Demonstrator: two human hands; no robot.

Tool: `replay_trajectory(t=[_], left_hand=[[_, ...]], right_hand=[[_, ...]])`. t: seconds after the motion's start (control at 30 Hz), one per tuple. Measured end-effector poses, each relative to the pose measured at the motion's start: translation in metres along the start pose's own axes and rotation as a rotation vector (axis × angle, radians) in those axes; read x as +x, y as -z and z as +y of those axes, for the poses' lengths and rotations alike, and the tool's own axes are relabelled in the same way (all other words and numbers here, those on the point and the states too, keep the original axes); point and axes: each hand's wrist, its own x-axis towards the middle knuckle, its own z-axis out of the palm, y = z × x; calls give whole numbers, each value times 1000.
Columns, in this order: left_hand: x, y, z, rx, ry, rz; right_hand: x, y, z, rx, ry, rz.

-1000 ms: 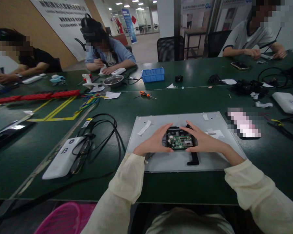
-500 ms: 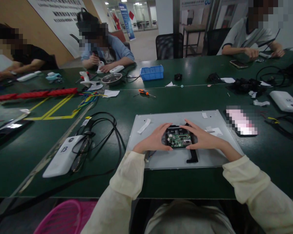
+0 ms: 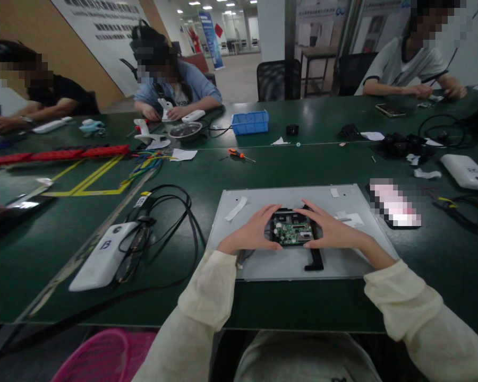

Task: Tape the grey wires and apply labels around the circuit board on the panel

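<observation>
At the lower centre of the frame, in the head view, the left hand (image 3: 252, 231) and right hand (image 3: 334, 229) curve in open C-shapes around the black-framed circuit board (image 3: 293, 233), fingers at its far edge and thumbs at its near edge, probably to steady it from both sides. It lies over the grey panel (image 3: 271, 268), which seems to serve as a flat support on the green bench (image 3: 207, 175). At left, the white power bank (image 3: 102, 260) is marked "B" or "13"; the wall banner's small lettering, upper left, is too blurred to read.
</observation>
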Motion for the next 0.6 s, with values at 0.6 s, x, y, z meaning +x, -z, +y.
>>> replay_trajectory(t=[0.6], left_hand=[[-2, 0, 7, 22, -21, 48]], right_hand=[[-2, 1, 5, -20, 31, -19]])
